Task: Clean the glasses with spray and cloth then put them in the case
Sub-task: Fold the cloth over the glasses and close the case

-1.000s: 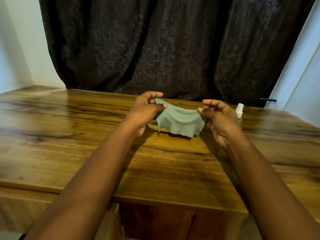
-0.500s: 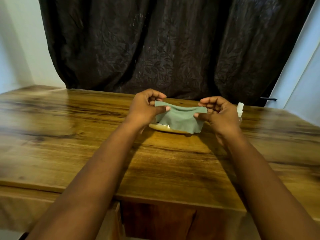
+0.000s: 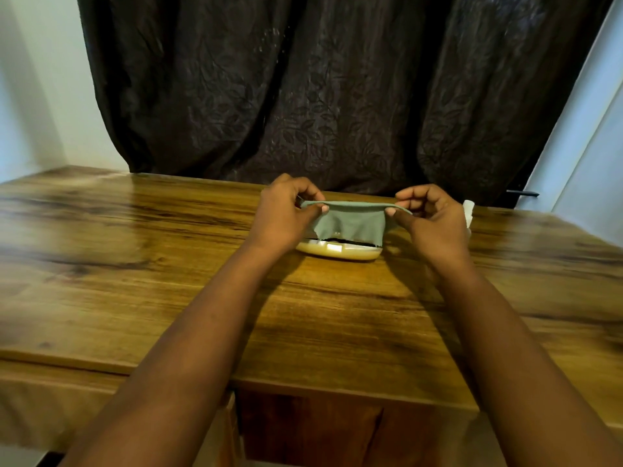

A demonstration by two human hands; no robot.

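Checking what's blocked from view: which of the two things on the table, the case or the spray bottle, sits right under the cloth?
The case: it lies directly below the hanging cloth. The spray bottle stands off to the right, behind the right hand.

No readable text anywhere.

From where I stand, nothing carries lettering: the green cloth (image 3: 350,222) is plain, the pale case (image 3: 340,252) on the table (image 3: 135,264) shows only a blank whitish patch, and the spray bottle (image 3: 468,210) behind the right hand (image 3: 435,224) is too hidden to read any label.
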